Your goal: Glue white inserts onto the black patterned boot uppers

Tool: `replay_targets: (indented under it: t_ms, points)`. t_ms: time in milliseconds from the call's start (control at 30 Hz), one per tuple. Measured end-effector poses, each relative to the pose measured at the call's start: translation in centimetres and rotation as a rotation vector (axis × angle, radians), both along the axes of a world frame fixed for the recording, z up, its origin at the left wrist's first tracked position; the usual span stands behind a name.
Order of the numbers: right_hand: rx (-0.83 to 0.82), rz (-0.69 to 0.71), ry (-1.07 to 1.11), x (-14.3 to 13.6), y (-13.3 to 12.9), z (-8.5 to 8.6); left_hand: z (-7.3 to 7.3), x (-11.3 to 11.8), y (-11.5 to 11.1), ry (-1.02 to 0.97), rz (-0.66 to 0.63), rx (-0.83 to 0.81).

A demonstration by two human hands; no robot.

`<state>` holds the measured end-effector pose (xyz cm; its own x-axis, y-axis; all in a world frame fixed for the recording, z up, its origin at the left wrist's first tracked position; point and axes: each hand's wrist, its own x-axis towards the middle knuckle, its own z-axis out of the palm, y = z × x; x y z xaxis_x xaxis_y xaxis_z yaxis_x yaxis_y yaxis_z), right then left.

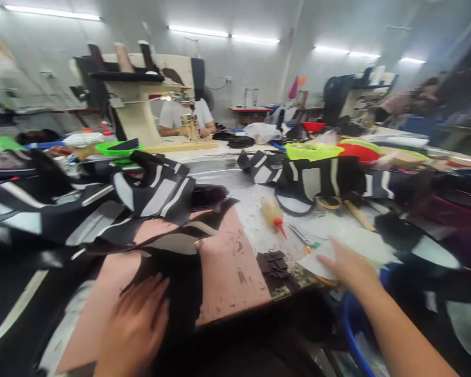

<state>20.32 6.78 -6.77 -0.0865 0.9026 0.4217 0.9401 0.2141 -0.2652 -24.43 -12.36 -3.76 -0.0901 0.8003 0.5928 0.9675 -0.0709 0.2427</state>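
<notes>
The left hand [135,314] is lying with its fingers extended over a black shoe-like piece [180,285], which is covering part of a pink sheet [235,262] speckled with dark marks. The right hand [349,264] is hovering over or touching a white piece [312,264]; blur is hiding whether it is pinching it. Between the hands and slightly beyond, small dark pieces [277,267] are lying stacked, and a bottle [272,212] with a red nozzle is resting on the pale, debris-flecked counter [251,196]. A blue basket [347,327] is standing below the right hand, just beside the forearm. Black pieces with white strips are crowding the counter to the left of the left hand and beyond both hands. Farther off, past the left hand, a sewing machine [137,104] is standing before a person in white [204,112]; beyond the right hand, a yellow-green basket [314,152] is sitting near a red one [359,153]. Tube lights [198,31] are glowing along a grey wall [255,65] at the back of the room.
</notes>
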Motion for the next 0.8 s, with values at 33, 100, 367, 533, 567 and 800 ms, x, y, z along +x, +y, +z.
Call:
replay_targets:
  t_ms: [33,100,367,533,567,800]
  points:
    - [0.064,0.012,0.043,1.3,-0.1,-0.9,-0.1,0.5,-0.3,0.097,-0.004,-0.043]
    - [0.025,-0.026,0.123,3.0,-0.4,-1.4,-0.4,1.4,-0.6,0.230,0.008,-0.162]
    - [-0.675,0.406,0.639,-4.4,-3.7,8.5,0.5,5.9,1.7,0.193,0.130,-0.512]
    - [-1.008,1.076,0.331,-17.0,-4.6,10.2,0.5,7.6,2.8,0.151,0.034,-0.473]
    - [-0.905,1.030,0.437,-18.9,-3.9,10.3,0.3,7.4,2.6,0.139,-0.005,-0.454]
    - [-0.655,0.695,1.102,-23.7,0.0,10.6,-0.5,4.3,-0.1,-0.135,-0.145,-0.336]
